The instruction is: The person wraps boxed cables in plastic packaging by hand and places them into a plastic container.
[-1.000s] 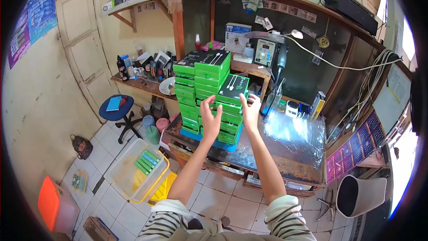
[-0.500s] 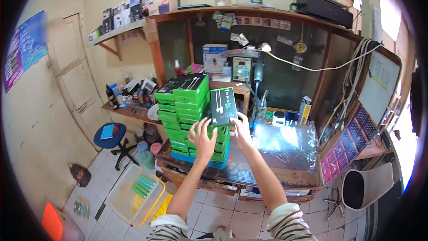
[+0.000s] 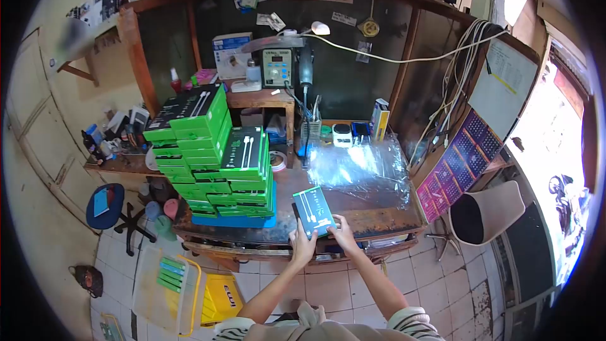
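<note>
A thin black-and-green cable box [image 3: 313, 209], printed with a white cable, is held tilted above the bench's front edge. My left hand [image 3: 303, 245] grips its lower left corner, and my right hand [image 3: 343, 235] closes on its lower right side. To the left, a tall stack of similar green boxes [image 3: 199, 164] stands on a blue mat [image 3: 268, 220]. The right part of that stack is lower, and a black-topped box [image 3: 243, 148] lies on it. Undersides of the held box and some fingers are hidden.
Clear plastic packaging [image 3: 363, 167] covers the right of the wooden bench [image 3: 297, 180]. Behind it stand a soldering station [image 3: 278, 68], small jars [image 3: 342, 134] and a tool holder [image 3: 310, 127]. A clear bin [image 3: 151, 293] and yellow box [image 3: 221, 297] sit on the floor.
Both hands have brought the cable box away from the stack, down and toward me over the bench's front edge. The camera view has turned right and downward.
</note>
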A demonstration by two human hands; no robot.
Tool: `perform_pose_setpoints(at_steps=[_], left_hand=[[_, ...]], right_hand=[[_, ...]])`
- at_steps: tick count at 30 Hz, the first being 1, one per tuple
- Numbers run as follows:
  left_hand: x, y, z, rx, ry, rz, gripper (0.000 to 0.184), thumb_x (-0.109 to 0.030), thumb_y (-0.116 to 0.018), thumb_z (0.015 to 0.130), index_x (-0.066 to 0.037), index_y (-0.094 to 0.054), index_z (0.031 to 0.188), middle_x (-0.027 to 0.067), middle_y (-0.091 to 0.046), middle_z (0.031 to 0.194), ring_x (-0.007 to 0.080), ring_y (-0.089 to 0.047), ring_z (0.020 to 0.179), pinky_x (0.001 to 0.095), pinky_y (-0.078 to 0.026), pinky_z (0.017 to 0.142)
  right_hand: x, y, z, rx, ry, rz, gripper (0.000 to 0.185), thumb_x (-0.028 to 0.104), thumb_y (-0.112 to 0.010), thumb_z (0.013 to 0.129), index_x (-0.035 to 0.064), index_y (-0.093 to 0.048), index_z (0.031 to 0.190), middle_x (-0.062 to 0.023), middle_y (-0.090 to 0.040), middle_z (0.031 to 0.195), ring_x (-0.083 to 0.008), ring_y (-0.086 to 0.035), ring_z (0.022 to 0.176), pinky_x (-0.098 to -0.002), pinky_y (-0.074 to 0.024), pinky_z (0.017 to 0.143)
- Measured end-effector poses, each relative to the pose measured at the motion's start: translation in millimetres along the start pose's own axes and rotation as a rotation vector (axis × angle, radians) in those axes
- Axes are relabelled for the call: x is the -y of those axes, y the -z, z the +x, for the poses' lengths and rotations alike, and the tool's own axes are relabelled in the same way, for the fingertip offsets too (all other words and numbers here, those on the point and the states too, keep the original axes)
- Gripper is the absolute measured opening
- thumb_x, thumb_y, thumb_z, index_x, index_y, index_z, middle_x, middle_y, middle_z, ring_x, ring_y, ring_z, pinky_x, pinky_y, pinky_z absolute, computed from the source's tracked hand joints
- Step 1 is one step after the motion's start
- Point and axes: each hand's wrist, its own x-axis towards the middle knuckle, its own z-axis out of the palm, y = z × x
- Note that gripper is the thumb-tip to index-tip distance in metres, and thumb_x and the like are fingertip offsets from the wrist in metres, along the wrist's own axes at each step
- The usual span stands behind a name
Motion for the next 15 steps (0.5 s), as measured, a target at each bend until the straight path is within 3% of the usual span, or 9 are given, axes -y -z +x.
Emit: perform_pose_setpoints(at_steps=[1,3,4,7,8,13,15], left_hand=[[-7,1,-1,0.011,-0.001,-0.015,0.072,-0.028,-0.059,0.080,0.005,-0.023,0.133,0.0235,-0.046,0.118,0.0358,-0.038,0.106,0.0441,-0.030,0.091],[-19,-1,-4,0.023,0.078,0.296,0.072,-0.029,-0.060,0.079,0.004,-0.025,0.132,0.0214,-0.042,0.122,0.0348,-0.030,0.112,0.0475,-0.023,0.093],[-15,-5,-5,-0.018,0.007,0.298,0.071,-0.031,-0.061,0.077,0.003,-0.029,0.130,0.0187,-0.037,0.126,0.0335,-0.027,0.115,0.0504,-0.019,0.093],[-16,-12,-5,-0.034,0.005,0.343,0.070,-0.030,-0.063,0.075,0.002,-0.030,0.129,0.0161,-0.035,0.127,0.0327,-0.026,0.118,0.0503,-0.018,0.094],[-16,-12,-6,-0.021,0.009,0.348,0.070,-0.030,-0.063,0.075,0.002,-0.030,0.129,0.0161,-0.035,0.127,0.0327,-0.026,0.118,0.0503,-0.018,0.094],[-36,-9,0,-0.116,-0.056,0.402,0.075,-0.027,-0.064,0.073,0.001,-0.027,0.131,0.0168,-0.030,0.131,0.0321,-0.023,0.123,0.0504,-0.015,0.097],[-54,-4,14,-0.123,-0.064,0.383,0.076,-0.025,-0.065,0.073,-0.001,-0.025,0.132,0.0171,-0.027,0.132,0.0327,-0.021,0.124,0.0499,-0.015,0.098]], right_hand=[[-13,0,6,-0.015,-0.003,-0.011,0.047,0.006,-0.060,0.078,0.0031,-0.040,0.120,-0.0137,-0.057,0.094,-0.0207,-0.059,0.084,-0.0316,-0.0499,0.072],[-30,1,15,-0.105,0.163,-0.273,0.046,0.009,-0.061,0.078,0.0024,-0.042,0.119,-0.0163,-0.058,0.095,-0.0252,-0.060,0.083,-0.0341,-0.0487,0.073],[-34,3,16,-0.121,0.206,-0.306,0.045,0.014,-0.061,0.078,0.0027,-0.044,0.118,-0.0198,-0.056,0.098,-0.0314,-0.057,0.088,-0.0376,-0.0452,0.078],[-46,10,19,-0.194,0.247,-0.599,0.049,0.019,-0.062,0.077,0.0040,-0.044,0.119,-0.0210,-0.053,0.101,-0.0347,-0.049,0.096,-0.0408,-0.0381,0.085],[-52,10,19,-0.210,0.251,-0.573,0.045,0.021,-0.062,0.076,0.0046,-0.049,0.116,-0.0210,-0.049,0.103,-0.0349,-0.041,0.103,-0.0422,-0.0307,0.090],[-39,24,19,-0.212,0.247,-0.731,0.030,0.023,-0.061,0.079,0.0082,-0.058,0.106,-0.0154,-0.048,0.104,-0.0304,-0.038,0.103,-0.0396,-0.0310,0.092],[-25,43,27,-0.291,0.404,-0.708,0.027,0.022,-0.061,0.079,0.0101,-0.059,0.102,-0.0136,-0.048,0.103,-0.0306,-0.039,0.102,-0.0396,-0.0316,0.091]])
